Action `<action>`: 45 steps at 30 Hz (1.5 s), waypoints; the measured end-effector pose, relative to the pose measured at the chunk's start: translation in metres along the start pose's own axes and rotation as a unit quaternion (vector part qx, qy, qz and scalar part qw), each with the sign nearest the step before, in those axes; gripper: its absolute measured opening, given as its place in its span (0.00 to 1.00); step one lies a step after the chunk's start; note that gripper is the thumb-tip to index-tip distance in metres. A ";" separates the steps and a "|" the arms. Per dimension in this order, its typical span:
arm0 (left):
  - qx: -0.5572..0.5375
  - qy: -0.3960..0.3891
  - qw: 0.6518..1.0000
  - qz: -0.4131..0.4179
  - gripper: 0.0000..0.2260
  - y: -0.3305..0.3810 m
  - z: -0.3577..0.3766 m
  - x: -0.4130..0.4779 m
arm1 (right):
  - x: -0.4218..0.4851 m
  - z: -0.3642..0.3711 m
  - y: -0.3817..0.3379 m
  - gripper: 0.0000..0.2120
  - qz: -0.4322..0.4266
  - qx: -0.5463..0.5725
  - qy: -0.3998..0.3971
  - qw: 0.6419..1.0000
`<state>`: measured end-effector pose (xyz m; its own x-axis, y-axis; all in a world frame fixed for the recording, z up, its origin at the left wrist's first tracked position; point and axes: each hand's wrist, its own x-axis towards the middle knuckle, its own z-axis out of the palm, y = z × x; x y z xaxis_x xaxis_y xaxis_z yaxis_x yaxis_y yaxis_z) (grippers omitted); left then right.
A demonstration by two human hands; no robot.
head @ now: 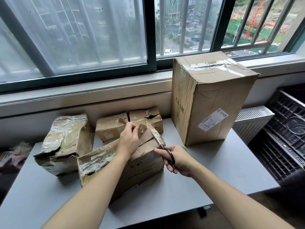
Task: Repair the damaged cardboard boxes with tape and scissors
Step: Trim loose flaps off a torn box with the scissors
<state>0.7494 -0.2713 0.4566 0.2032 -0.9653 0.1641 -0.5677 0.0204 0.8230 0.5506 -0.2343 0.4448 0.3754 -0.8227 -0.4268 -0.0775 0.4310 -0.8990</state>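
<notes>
barred window, grey table, radiator

L hand pinching w/ thumb + fingers; R hand curled, both forearms extended fwd.

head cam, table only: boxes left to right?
Crushed tape-wrapped box → box being cut, held by the left hand, scissors in the right hand → tall upright box. The torn box behind overlaps, so left out.

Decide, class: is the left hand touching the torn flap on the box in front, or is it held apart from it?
Touching. The head view shows the left hand pinching the torn flap on the front box; fingertips overlap the cardboard with no gap.
</notes>
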 end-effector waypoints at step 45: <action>-0.022 -0.116 0.992 0.038 0.08 -0.002 -0.023 -0.015 | 0.035 -0.070 -0.090 0.17 -0.251 -0.714 -0.002 0.653</action>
<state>0.7654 -0.2512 0.4654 -0.0297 -0.9945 0.1008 -0.5379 0.1009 0.8369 0.5061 -0.3271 0.5037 0.6865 -0.7258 -0.0444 -0.7258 -0.6804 -0.1010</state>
